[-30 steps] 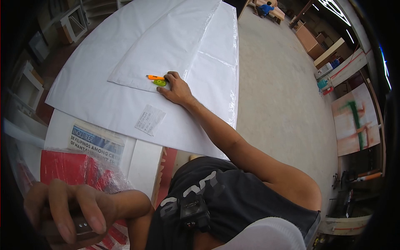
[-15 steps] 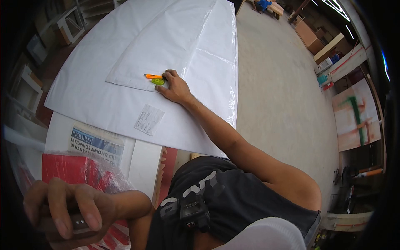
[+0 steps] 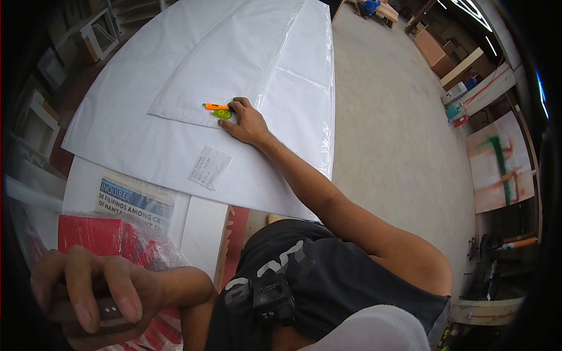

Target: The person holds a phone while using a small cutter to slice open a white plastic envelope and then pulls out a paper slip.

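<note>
My right hand (image 3: 249, 124) rests on a large white wrapped sheet (image 3: 146, 70), its thumb and fingers curled together. At its fingertips are a slim orange pen-like tool (image 3: 216, 106) and a small green tape dispenser (image 3: 221, 114); their right ends meet the hand, so part of the grip is hidden. Close to the camera at lower left, my left hand (image 3: 96, 292) has its fingers bent around a dark object (image 3: 110, 310) with small pale dots, whose kind I cannot make out. A handwritten paper slip (image 3: 209, 168) lies on the sheet below my right hand.
A newspaper (image 3: 136, 199) and a red plastic-wrapped item (image 3: 91, 237) sit at left below the sheet. Concrete floor (image 3: 398, 134) stretches to the right. A paint-smeared panel (image 3: 501, 161) leans at far right. A person in blue (image 3: 369, 7) is in the distance.
My left hand has shifted very slightly up and to the left. My right hand and the things at its fingertips look unchanged.
</note>
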`<state>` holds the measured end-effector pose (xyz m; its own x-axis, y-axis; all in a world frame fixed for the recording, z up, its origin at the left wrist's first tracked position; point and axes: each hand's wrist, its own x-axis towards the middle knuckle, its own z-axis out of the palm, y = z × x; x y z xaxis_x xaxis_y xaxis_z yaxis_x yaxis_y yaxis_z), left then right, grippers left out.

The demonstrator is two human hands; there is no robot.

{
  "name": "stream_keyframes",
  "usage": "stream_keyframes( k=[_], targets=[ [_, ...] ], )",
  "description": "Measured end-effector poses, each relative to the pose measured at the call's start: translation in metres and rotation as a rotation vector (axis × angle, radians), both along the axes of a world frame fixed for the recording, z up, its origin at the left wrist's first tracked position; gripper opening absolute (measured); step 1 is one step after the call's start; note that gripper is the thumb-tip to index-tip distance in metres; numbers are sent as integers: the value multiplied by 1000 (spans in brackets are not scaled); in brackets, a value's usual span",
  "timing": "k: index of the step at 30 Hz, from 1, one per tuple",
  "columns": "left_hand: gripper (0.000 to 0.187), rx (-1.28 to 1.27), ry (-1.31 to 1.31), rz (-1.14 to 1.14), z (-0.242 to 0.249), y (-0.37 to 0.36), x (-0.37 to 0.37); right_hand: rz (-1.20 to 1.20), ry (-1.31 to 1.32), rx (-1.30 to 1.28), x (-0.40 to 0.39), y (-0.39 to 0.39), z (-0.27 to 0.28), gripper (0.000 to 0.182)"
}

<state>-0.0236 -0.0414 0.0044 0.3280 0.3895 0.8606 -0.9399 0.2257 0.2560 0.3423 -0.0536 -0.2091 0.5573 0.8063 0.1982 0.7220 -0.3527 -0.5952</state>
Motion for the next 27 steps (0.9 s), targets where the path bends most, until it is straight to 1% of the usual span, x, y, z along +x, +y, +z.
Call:
stream_keyframes(
  k=[2, 11, 27],
  targets=[
    [59, -70, -76, 83, 0, -8, 9, 2, 0, 3, 0, 0, 0, 71],
    [61, -47, -74, 93, 0, -7, 10, 5, 0, 36, -1, -1, -1, 68],
    [59, -31, -35, 105, 0, -4, 11, 4, 2, 30, 0, 0, -1, 68]
  ],
)
